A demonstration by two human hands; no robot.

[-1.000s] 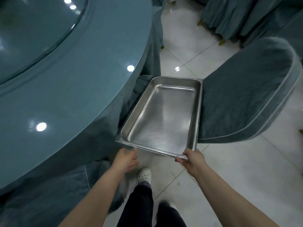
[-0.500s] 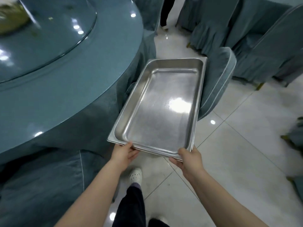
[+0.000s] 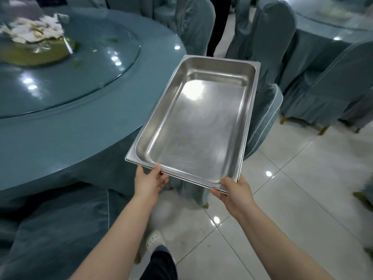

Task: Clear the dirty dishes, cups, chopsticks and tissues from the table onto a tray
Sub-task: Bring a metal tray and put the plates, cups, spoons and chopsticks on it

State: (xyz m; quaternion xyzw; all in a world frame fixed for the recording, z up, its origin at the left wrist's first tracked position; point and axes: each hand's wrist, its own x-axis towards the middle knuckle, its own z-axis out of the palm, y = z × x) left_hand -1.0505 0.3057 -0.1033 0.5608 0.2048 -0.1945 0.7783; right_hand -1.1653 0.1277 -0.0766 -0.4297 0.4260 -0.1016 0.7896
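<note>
1. Left hand (image 3: 150, 181) and right hand (image 3: 234, 190) each grip the near rim of a steel tray (image 3: 250, 110).
2. Tray held in air, beside the round table (image 3: 66, 126), over a covered chair (image 3: 266, 110).

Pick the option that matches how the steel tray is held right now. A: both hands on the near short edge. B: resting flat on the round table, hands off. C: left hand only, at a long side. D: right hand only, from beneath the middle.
A: the left hand and right hand both grip the near short edge of the empty tray, which is held in the air beside the round table.
</note>
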